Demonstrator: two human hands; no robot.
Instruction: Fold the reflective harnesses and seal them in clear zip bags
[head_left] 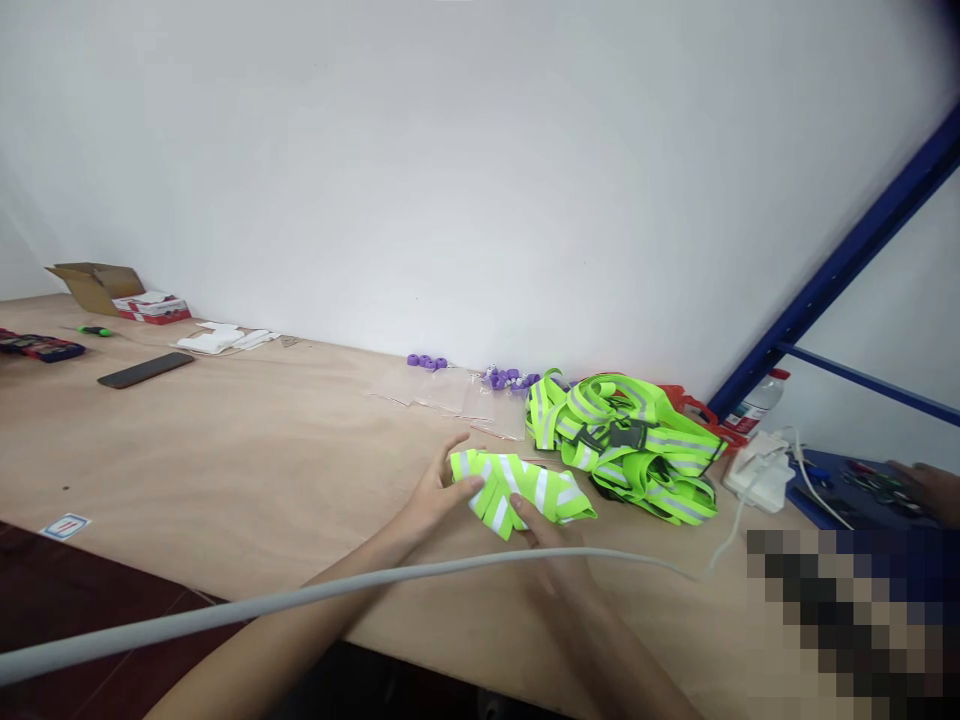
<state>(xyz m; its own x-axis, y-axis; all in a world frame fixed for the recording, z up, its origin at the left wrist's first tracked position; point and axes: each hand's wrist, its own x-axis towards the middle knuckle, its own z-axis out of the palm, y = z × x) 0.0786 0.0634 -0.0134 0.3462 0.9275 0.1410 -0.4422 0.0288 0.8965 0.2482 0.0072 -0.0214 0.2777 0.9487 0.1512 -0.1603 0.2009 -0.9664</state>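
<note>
Between my two hands is a folded bundle of neon-yellow reflective strap [501, 487] with silver stripes, held just over the table's front part. My left hand [442, 485] grips its left end, thumb on top and fingers behind. On the lower right side, my right hand [544, 530] pinches it with the thumb over the front; its other fingers are mostly hidden. A tangled heap of the same reflective straps [630, 440], with black buckles, lies to the right of the bundle, close to it.
A white cable [375, 580] crosses in front of my forearms to a power strip [759, 470]. Clear plastic bags [442, 390] and purple rolls [426, 361] lie near the wall. A blue metal frame [840, 260] slants at right. Another person's hand [934, 490] is at far right.
</note>
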